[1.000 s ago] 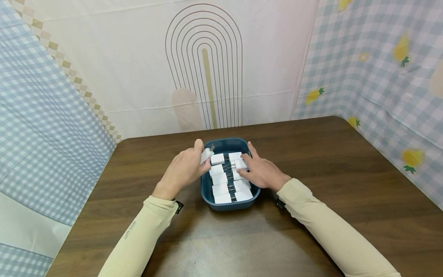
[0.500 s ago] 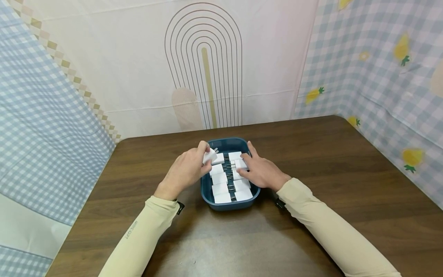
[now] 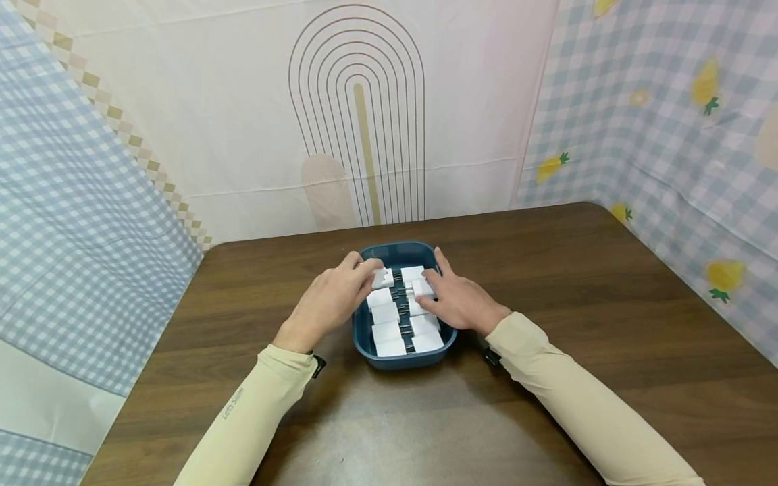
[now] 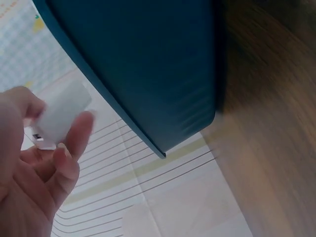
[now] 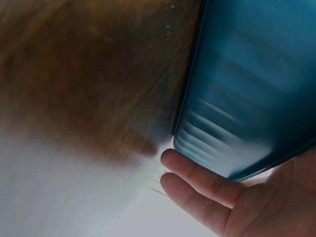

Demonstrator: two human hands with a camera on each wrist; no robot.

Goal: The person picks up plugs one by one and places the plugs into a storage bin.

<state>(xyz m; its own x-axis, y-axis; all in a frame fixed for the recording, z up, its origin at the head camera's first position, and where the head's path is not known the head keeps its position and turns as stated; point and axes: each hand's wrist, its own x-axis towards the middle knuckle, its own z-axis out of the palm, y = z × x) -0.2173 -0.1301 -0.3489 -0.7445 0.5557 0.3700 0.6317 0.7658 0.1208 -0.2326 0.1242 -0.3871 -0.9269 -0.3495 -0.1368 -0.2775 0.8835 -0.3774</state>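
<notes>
A dark blue bin (image 3: 404, 363) stands on the table, with white plug-in chargers lying in two columns, prongs facing inward. My left hand (image 3: 333, 295) is over its far left corner. Between thumb and fingers it pinches a white USB charger (image 4: 64, 111), whose port shows in the left wrist view; in the head view the fingers partly cover it. Over the right rim lies my right hand (image 3: 467, 304), its thumb and a finger on either side of another white charger (image 3: 423, 289). Its other fingers (image 5: 197, 173) stretch along the outside of the bin wall.
The brown wooden table (image 3: 516, 270) extends around the bin on all sides. Behind it hangs a white cloth (image 3: 243, 121) with printed arches, and checked cloths (image 3: 656, 169) flank both sides.
My left hand has moved slightly right and lower over the bin, turning the charger so that its prongs no longer show in the head view. The right hand has stayed still.
</notes>
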